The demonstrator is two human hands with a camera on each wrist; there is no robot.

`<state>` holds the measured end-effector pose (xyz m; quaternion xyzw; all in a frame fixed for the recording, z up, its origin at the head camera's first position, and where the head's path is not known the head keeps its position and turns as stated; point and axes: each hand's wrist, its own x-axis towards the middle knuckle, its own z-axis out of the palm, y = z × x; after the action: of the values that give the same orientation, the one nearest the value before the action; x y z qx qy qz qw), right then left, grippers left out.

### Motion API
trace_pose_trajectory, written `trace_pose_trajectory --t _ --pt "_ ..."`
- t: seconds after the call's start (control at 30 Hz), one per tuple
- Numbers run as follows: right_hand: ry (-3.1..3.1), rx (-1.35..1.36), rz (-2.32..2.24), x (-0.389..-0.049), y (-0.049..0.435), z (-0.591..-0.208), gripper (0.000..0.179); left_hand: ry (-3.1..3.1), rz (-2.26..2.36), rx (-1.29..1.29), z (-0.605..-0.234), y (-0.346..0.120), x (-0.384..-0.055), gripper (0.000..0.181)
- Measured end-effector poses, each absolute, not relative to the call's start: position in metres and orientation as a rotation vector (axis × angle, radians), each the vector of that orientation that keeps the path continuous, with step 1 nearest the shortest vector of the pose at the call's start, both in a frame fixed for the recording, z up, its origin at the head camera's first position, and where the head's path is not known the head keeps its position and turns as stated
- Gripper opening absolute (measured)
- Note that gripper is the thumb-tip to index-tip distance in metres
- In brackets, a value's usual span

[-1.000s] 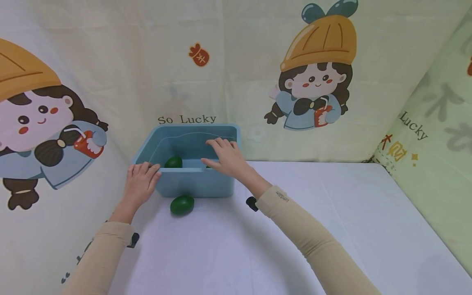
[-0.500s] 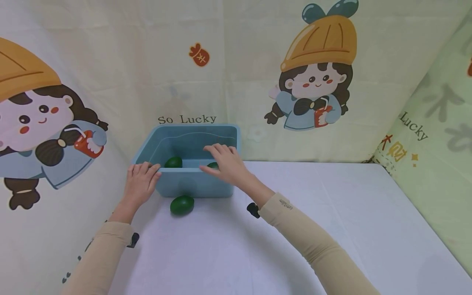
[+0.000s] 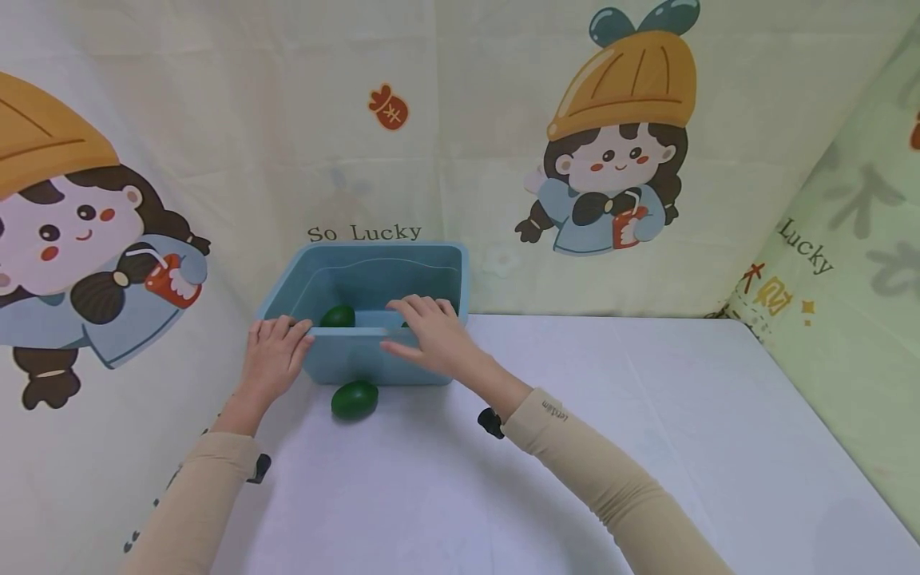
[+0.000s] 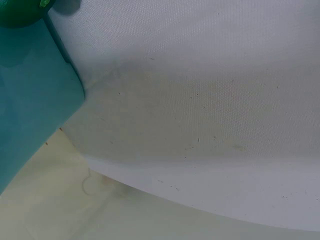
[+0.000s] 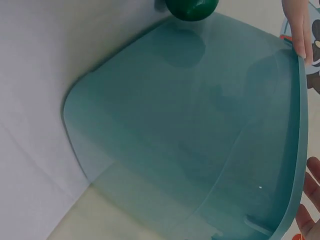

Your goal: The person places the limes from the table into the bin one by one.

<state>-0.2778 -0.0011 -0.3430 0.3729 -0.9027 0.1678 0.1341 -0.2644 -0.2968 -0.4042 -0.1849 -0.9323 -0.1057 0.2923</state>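
A blue plastic bin stands against the back cloth. My left hand grips its front left corner, fingers over the rim. My right hand hovers at the front rim near the right side, its fingers extended and thumb spread, holding nothing. A smooth, dark green, egg-shaped fruit lies inside the bin on the left. Another bit of green shows beside the right fingers, mostly hidden. In front of the bin, a similar green fruit lies on the table; the right wrist view shows this green fruit at its top edge.
A white cloth covers the table, which stretches away to the right of the bin. Cream cloth printed with cartoon figures hangs behind, and more printed cloth borders the right side.
My right hand has drawn back from over the bin toward me and slightly left, down to its front rim. The left hand, the bin and the green fruit in front stay put.
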Motion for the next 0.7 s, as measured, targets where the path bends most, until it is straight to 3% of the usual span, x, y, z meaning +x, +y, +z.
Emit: trace_pose_trajectory --t 0.7 --pt "-2.538 1.196 0.454 -0.259 -0.019 -0.35 0.055 -2.512 -0.283 -0.473 -0.405 -0.296 -0.264 0.039"
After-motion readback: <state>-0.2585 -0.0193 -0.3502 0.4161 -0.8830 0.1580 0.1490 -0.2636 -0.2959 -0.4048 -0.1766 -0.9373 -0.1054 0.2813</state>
